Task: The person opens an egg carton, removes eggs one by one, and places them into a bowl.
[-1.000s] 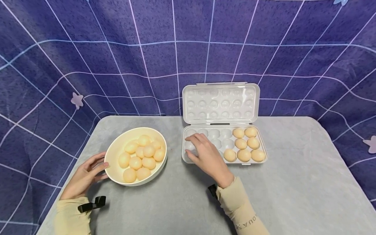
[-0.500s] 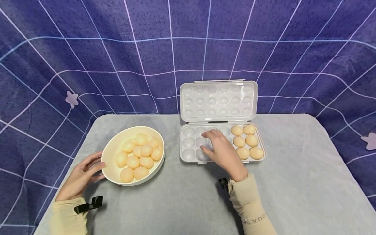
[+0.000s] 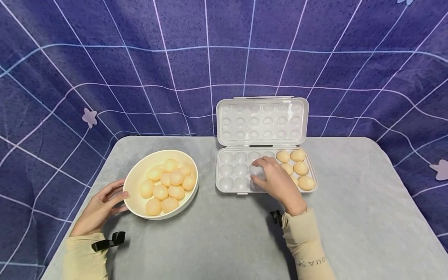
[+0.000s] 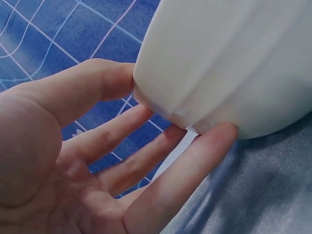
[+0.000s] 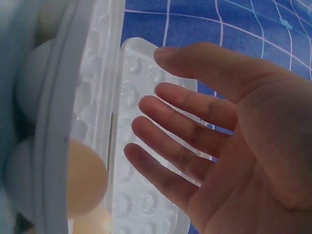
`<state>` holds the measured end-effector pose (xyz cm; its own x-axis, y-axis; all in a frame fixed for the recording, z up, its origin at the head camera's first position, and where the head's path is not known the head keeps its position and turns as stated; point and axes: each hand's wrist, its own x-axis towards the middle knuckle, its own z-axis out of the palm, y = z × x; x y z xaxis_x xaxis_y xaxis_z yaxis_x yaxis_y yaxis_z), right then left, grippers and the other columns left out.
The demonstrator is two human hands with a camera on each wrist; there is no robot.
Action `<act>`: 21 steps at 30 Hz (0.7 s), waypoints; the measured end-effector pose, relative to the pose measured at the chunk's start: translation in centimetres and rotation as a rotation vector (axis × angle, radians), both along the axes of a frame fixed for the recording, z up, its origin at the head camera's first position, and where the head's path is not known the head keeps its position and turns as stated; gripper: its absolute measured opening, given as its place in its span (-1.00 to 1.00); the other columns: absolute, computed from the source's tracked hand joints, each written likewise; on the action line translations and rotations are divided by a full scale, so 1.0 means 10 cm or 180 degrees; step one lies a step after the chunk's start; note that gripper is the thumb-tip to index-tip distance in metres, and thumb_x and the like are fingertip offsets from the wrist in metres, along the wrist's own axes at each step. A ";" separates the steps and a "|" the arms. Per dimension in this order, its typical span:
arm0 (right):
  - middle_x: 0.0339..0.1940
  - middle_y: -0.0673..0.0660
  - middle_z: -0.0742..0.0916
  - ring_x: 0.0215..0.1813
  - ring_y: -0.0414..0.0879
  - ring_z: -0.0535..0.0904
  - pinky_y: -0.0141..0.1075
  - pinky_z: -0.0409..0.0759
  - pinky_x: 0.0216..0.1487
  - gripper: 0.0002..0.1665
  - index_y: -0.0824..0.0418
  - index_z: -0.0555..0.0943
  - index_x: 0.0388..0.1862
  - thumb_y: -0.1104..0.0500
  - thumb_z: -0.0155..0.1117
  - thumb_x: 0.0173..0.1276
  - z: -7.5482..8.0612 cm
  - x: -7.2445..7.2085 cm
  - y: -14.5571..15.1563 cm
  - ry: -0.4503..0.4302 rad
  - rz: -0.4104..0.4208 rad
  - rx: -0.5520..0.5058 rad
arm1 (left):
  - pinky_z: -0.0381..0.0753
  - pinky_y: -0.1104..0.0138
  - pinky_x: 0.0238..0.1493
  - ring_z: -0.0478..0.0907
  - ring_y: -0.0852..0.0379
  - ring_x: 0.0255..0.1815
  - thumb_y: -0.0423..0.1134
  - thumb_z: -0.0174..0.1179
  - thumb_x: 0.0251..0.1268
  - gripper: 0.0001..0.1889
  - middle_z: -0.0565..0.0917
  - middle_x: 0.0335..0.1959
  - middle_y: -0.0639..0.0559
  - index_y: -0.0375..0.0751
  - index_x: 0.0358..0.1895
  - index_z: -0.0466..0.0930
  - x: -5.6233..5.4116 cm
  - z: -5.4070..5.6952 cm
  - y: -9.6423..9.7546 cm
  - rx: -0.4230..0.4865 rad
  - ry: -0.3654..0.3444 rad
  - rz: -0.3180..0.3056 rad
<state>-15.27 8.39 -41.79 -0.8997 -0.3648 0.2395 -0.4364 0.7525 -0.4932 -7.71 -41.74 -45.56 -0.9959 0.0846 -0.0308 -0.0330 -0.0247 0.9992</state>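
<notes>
A cream bowl [image 3: 134, 179] of several pale eggs [image 3: 161, 192] stands at the left. My left hand [image 3: 99, 212] holds its near-left side, thumb at the rim and fingers against the outer wall [image 4: 195, 63]. To the right, a clear plastic egg box [image 3: 241, 170] lies with its lid [image 3: 260, 122] raised. Several brown eggs [image 3: 301, 168] sit in its right-hand cups; the left cups hold none. Over the middle of the box hovers my right hand [image 3: 280, 184], hiding some cups. The right wrist view shows its fingers [image 5: 180, 122] spread and holding nothing.
The grey table [image 3: 210, 241] carries the bowl and the egg box. Its far edge meets a blue cloth [image 3: 182, 70] with a grid pattern, close behind the raised lid. Black straps [image 3: 108, 242] sit at both wrists.
My right hand has moved rightward over the egg box, from the left cups to the middle, uncovering the left ones. My left hand keeps its hold on the bowl.
</notes>
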 end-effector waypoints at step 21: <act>-0.56 0.05 0.52 -0.40 -0.12 0.36 -0.29 0.35 -0.38 -0.87 0.24 0.60 -0.47 0.38 0.37 -0.01 -0.12 0.02 0.39 0.0037 0.0100 0.0082 | 0.78 0.26 -0.11 0.66 0.26 0.02 -0.49 0.04 0.48 -0.56 0.64 0.10 0.18 -0.25 0.36 0.32 -0.02 -0.01 0.01 -0.0026 -0.0039 0.0008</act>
